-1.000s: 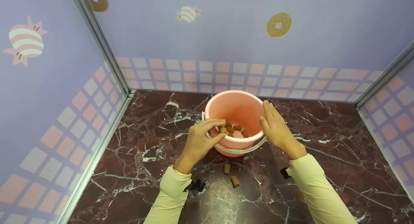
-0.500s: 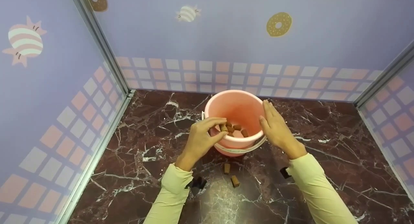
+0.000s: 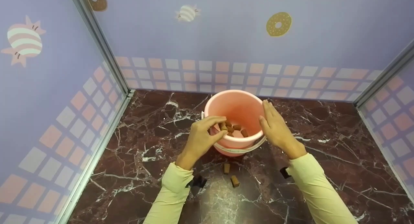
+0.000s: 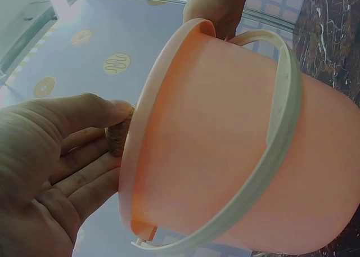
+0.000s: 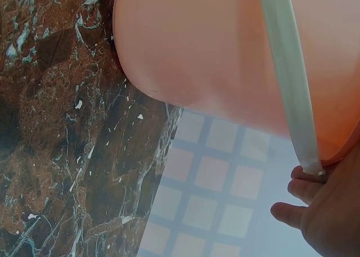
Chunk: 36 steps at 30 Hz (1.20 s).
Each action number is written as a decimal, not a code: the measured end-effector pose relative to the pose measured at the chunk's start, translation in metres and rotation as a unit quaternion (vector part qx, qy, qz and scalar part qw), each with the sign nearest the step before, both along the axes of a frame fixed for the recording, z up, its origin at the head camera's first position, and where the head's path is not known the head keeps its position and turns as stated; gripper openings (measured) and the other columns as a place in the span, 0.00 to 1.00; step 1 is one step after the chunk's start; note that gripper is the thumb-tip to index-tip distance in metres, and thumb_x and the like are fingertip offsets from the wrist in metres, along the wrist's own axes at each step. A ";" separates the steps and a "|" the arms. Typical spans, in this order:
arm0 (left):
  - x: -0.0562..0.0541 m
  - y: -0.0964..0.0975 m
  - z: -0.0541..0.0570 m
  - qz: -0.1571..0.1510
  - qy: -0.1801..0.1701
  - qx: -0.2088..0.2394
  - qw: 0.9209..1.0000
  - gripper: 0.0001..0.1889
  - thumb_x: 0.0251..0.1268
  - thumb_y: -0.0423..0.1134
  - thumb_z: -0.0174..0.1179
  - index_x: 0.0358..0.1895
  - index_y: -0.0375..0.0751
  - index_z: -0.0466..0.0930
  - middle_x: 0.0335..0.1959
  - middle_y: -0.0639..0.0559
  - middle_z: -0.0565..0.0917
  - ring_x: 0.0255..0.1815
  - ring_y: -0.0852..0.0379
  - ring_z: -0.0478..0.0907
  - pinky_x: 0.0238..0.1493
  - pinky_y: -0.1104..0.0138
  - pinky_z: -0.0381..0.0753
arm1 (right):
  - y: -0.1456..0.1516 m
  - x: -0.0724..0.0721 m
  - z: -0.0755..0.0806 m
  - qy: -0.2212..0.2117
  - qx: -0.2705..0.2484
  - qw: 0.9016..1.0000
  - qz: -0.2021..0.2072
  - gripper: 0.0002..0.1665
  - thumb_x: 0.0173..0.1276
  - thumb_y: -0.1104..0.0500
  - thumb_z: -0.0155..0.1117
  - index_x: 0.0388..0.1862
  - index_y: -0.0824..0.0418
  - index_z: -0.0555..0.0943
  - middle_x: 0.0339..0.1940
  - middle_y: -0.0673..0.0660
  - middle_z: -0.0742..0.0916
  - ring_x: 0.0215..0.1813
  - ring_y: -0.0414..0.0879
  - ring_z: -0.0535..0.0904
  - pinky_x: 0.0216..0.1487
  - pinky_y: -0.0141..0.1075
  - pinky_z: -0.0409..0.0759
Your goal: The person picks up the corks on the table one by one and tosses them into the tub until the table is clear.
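A pink bucket (image 3: 236, 104) with a pale handle (image 4: 287, 99) stands upright on the marbled surface. My left hand (image 3: 202, 135) is at its near left rim and pinches a brown cork (image 4: 117, 134) between thumb and fingers, right at the rim. Several other corks (image 3: 237, 127) lie on the bucket's bottom. Against the right side of the bucket rests my right hand (image 3: 277, 128), its fingers straight along the rim and its thumb at the edge. In the right wrist view, those fingers are beside the handle's end, partly hidden.
Two corks (image 3: 227, 168) lie on the dark red marbled surface (image 3: 155, 146) in front of the bucket. Patterned walls (image 3: 194, 39) enclose the back and both sides, with metal strips (image 3: 97, 33) at the corners. The back wall is close behind the bucket.
The left hand has shifted very slightly at the rim, its thumb and fingertips a little farther over the bucket, with the cork still pinched. The right hand and bucket stay put.
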State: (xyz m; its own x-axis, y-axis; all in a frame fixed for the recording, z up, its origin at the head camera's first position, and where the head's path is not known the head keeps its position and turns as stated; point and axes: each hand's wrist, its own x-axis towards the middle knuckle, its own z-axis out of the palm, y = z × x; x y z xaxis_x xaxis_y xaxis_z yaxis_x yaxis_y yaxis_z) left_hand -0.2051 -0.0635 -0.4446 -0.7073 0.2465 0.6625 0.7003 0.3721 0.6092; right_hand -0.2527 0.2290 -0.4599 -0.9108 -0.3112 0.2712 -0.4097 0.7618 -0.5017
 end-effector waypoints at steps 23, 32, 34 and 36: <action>0.010 -0.004 -0.001 -0.002 0.032 0.023 0.999 0.19 0.55 0.29 0.80 0.51 0.31 0.90 0.50 0.42 0.91 0.53 0.46 0.88 0.64 0.58 0.83 | 0.000 0.001 0.000 0.008 -0.002 1.000 0.002 0.38 0.86 0.56 0.43 0.83 0.79 0.50 0.84 0.75 0.57 0.85 0.70 0.48 0.86 0.56 0.44; 0.020 -0.009 -0.004 -0.009 0.024 0.030 0.999 0.20 0.55 0.28 0.80 0.53 0.31 0.89 0.52 0.42 0.90 0.55 0.46 0.88 0.66 0.60 0.81 | 0.000 0.000 0.000 -0.001 -0.001 1.000 -0.001 0.38 0.86 0.56 0.43 0.83 0.78 0.49 0.85 0.73 0.57 0.86 0.68 0.47 0.86 0.56 0.43; 0.022 -0.010 -0.005 -0.008 0.025 0.030 0.999 0.20 0.54 0.28 0.80 0.52 0.31 0.89 0.52 0.42 0.90 0.55 0.46 0.88 0.67 0.60 0.81 | 0.000 0.000 0.000 0.001 0.000 1.000 0.000 0.38 0.86 0.56 0.43 0.83 0.78 0.49 0.85 0.73 0.57 0.86 0.68 0.47 0.86 0.56 0.43; 0.023 -0.011 -0.007 -0.005 0.028 0.031 0.999 0.21 0.54 0.27 0.80 0.53 0.31 0.89 0.52 0.41 0.90 0.55 0.45 0.88 0.67 0.59 0.81 | 0.000 0.000 0.000 0.003 0.001 1.000 0.002 0.38 0.87 0.56 0.42 0.83 0.78 0.49 0.85 0.73 0.57 0.86 0.68 0.47 0.86 0.56 0.43</action>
State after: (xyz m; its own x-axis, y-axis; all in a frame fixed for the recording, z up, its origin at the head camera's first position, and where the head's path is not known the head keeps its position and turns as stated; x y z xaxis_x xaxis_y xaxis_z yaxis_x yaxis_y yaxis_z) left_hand -0.1817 -0.0741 -0.4512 -0.6659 0.2109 0.7156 0.7378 0.3283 0.5898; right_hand -0.2524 0.2285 -0.4598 -0.9085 -0.3145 0.2753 -0.4146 0.7614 -0.4984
